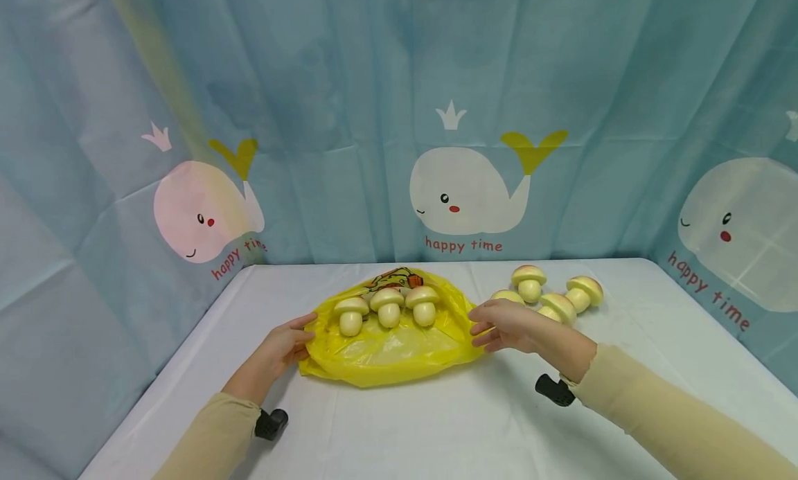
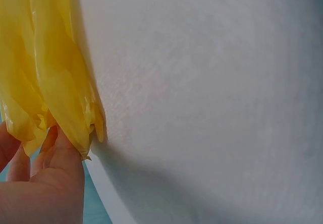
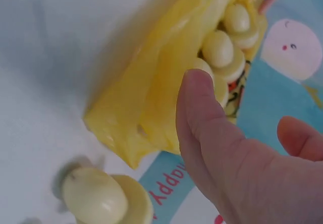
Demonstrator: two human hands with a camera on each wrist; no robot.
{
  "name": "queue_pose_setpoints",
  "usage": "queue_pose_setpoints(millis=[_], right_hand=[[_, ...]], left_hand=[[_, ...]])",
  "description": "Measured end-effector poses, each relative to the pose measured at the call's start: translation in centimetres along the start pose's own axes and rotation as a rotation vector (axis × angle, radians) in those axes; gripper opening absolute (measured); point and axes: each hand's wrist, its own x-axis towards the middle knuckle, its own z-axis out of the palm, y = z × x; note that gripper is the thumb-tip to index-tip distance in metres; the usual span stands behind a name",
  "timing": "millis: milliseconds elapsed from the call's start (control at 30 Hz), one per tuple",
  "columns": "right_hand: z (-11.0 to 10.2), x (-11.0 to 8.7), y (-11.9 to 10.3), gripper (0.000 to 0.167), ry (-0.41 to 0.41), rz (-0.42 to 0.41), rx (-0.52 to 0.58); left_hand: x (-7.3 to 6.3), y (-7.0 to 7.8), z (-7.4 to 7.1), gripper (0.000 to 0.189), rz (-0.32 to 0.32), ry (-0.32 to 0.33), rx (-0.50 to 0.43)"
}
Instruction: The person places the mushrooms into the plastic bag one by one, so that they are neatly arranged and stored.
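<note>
A yellow plastic bag lies spread on the table, its edges raised in soft folds. Three toy mushrooms with pale stems rest in it side by side: a left one, a middle one and a right one. My left hand is at the bag's left edge, fingers loosely extended against the crumpled plastic. At the right edge is my right hand, its fingers fairly straight and the thumb held apart from them.
Several more toy mushrooms stand and lie on the white table behind and beside my right hand, one close to the bag's corner. A blue curtain with printed whales hangs behind the table.
</note>
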Motion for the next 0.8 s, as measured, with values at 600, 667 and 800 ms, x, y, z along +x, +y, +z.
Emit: queue_pose_setpoints(millis=[600,667,800], right_hand=[[-1.7,-1.1,0.8,0.050,0.004,-0.044,0.041],[-2.3,-1.4,0.7,0.051,0.008,-0.049,0.041],[-3.8,-2.0,0.5,0.057,0.012,-0.054,0.022]], left_hand=[[0.0,0.0,0.0,0.055,0.003,-0.005,-0.002],[0.0,0.0,0.0,0.055,0.004,-0.007,-0.002],[0.2,0.0,-0.1,0.055,0.003,-0.005,0.003]])
